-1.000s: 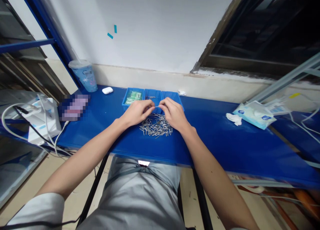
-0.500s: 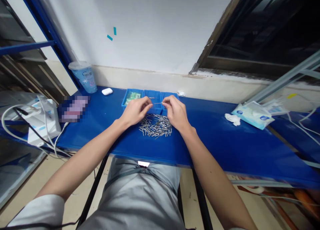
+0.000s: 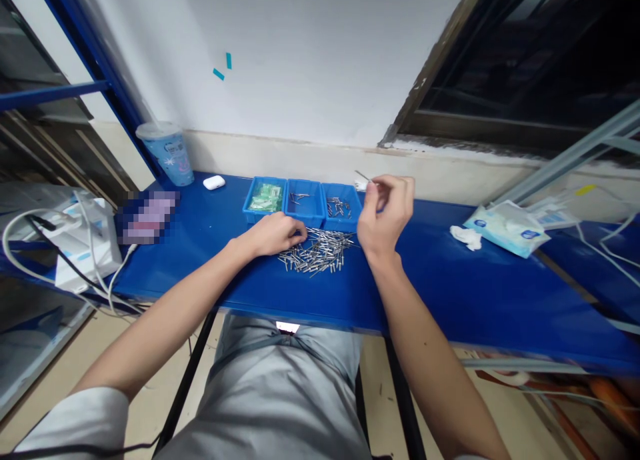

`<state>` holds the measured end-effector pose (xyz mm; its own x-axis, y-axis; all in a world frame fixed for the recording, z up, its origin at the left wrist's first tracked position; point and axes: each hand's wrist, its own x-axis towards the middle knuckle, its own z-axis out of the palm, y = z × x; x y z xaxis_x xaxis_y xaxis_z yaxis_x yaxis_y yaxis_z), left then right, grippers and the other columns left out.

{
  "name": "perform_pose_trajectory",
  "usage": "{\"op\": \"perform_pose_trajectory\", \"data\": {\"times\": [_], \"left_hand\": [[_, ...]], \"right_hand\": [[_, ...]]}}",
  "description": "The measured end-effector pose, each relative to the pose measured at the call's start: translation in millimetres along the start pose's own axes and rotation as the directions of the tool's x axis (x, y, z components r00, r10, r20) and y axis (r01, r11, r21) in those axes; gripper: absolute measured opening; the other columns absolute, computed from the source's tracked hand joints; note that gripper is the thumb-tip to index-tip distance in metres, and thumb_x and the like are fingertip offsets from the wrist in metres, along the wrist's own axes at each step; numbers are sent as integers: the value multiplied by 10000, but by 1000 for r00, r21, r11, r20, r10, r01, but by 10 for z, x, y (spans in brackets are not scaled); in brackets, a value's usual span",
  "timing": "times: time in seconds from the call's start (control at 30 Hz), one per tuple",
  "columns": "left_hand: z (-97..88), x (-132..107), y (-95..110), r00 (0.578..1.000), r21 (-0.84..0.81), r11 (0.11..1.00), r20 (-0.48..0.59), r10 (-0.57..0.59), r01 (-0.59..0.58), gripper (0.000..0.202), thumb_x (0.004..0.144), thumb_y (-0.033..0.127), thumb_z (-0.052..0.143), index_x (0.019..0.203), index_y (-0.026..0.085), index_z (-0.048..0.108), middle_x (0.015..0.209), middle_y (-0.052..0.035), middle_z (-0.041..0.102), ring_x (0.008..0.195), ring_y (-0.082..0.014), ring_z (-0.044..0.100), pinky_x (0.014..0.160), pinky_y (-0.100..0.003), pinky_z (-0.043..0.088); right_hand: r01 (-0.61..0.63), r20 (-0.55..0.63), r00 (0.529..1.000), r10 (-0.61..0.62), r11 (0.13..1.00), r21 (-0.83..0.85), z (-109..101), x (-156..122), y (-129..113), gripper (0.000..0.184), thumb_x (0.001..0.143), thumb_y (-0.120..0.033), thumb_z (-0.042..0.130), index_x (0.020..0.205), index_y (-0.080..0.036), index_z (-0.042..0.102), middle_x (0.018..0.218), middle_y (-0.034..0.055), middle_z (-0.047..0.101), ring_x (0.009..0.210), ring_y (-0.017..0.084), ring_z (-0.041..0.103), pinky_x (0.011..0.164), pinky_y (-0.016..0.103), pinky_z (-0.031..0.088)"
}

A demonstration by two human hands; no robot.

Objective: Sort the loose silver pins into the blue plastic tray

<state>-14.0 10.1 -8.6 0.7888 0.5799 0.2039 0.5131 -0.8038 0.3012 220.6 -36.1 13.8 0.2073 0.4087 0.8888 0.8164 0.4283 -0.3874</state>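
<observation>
Taking the loose pile of slim silvery metal pins [image 3: 323,255] as the dial's centre, with twelve toward the wall, the pile lies spread on the glossy blue tabletop [image 3: 425,300]. At ten o'clock the left hand [image 3: 278,235] sits low over the pile's edge, its fingers curled in toward the thumb; I cannot tell whether they have hold of a pin. At two o'clock the right hand [image 3: 387,210] is raised above the tabletop, thumb and fingertips pinched together on one thin grey metal pin [image 3: 363,176], which sticks out toward ten o'clock from the grip. Three blue plastic bins stand side by side beyond the pile: the left bin [image 3: 256,217], between ten and eleven, holds clear-and-green packets [image 3: 267,197]; the middle bin [image 3: 312,221], near twelve, has a few metal pieces [image 3: 300,195]; the right bin [image 3: 343,225], at one, has a larger scatter of short metal pieces [image 3: 339,209]. Well apart at three o'clock lie a crumpled white tissue [image 3: 466,238] and a pale blue tissue packet [image 3: 500,227].
</observation>
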Motion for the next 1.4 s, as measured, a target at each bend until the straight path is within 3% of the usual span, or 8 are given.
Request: {"op": "perform_pose_trajectory", "data": {"times": [0.2, 0.43, 0.57, 0.7, 0.93, 1.13, 1.4], "left_hand": [[40, 5, -38, 999, -24, 1000, 40, -18, 19, 213, 926, 242, 629, 1027, 233, 816, 918, -41, 811, 752, -192, 722, 662, -274, 441], [-9, -13, -16, 1000, -73, 997, 2, -10, 10, 217, 961, 302, 618, 996, 228, 818, 859, -46, 798, 684, -187, 695, 665, -283, 459], [-22, -12, -22, 1000, -89, 996, 24, 13, -11, 163, 920, 284, 675, 989, 233, 814, 785, -21, 776, 616, -166, 659, 627, -272, 432], [24, -6, -21, 1000, -68, 998, 16, 10, -9, 141, 920, 236, 664, 944, 236, 804, 825, -21, 786, 667, -168, 681, 642, -262, 426], [-32, -13, 11, 1000, -42, 999, -2, 12, -13, 199, 962, 363, 668, 949, 220, 806, 698, -21, 727, 598, -171, 639, 623, -275, 414], [-77, -27, -46, 996, -164, 985, 61, 60, -50, 171, 938, 211, 646, 952, 202, 816, 853, -31, 807, 671, -160, 706, 686, -257, 469], [-33, -12, -37, 995, -137, 989, 83, 62, -50, 190, 963, 183, 620, 977, 186, 809, 883, -35, 805, 720, -155, 711, 728, -251, 461]], "right_hand": [[7, 211, 977, -24, 997, 78, 67, -8, 31, 203, 1067, -368, 471, 1033, -242, 626, 1029, 91, 590, 839, 216, 613, 809, 420, 526], [61, 437, 888, -145, 978, 201, 84, -54, -55, 204, 1060, -321, 477, 967, -238, 638, 986, 82, 647, 878, 225, 625, 823, 400, 506], [59, 470, 870, -150, 977, 204, 89, -66, -53, 205, 1061, -318, 476, 965, -242, 640, 988, 79, 662, 881, 225, 634, 808, 393, 496], [65, 485, 860, -159, 977, 205, 97, -73, -48, 211, 1062, -328, 481, 956, -236, 638, 985, 75, 662, 880, 218, 635, 796, 381, 486], [70, 494, 853, -168, 975, 211, 107, -77, -42, 210, 1067, -330, 478, 964, -240, 636, 982, 70, 658, 880, 219, 635, 796, 380, 480], [86, 493, 850, -185, 972, 217, 107, -77, -40, 212, 1069, -320, 477, 967, -230, 639, 980, 72, 657, 883, 217, 632, 803, 371, 474], [89, 494, 848, -191, 971, 222, 129, -90, -24, 211, 1064, -321, 499, 957, -220, 650, 959, 64, 658, 841, 202, 612, 787, 362, 458]]}}
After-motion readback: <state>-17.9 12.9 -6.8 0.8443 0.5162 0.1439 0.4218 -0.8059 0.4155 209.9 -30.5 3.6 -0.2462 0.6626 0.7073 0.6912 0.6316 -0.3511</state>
